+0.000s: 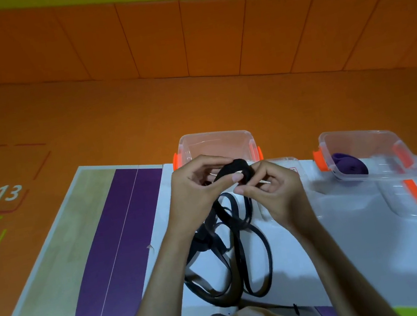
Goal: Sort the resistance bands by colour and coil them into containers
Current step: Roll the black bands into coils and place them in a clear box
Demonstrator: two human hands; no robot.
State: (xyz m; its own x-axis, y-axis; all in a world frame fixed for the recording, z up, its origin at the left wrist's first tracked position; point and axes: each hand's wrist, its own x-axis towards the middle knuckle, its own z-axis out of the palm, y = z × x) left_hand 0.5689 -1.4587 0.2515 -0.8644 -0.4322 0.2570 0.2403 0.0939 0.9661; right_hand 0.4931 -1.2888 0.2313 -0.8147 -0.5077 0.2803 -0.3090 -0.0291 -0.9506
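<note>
While its loose loops trail toward the near edge of the counter, the black band has its rolled end pinched between the left hand and right hand, just before a clear container. Right of it, a second container holds a purple coil; a white "13" marks the orange floor past the counter's left edge.

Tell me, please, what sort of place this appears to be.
Probably a gym or activity room: orange padded wall panels, a floor square numbered 13, and a black resistance band.

bands on table | container behind | second container right, coil inside
</note>
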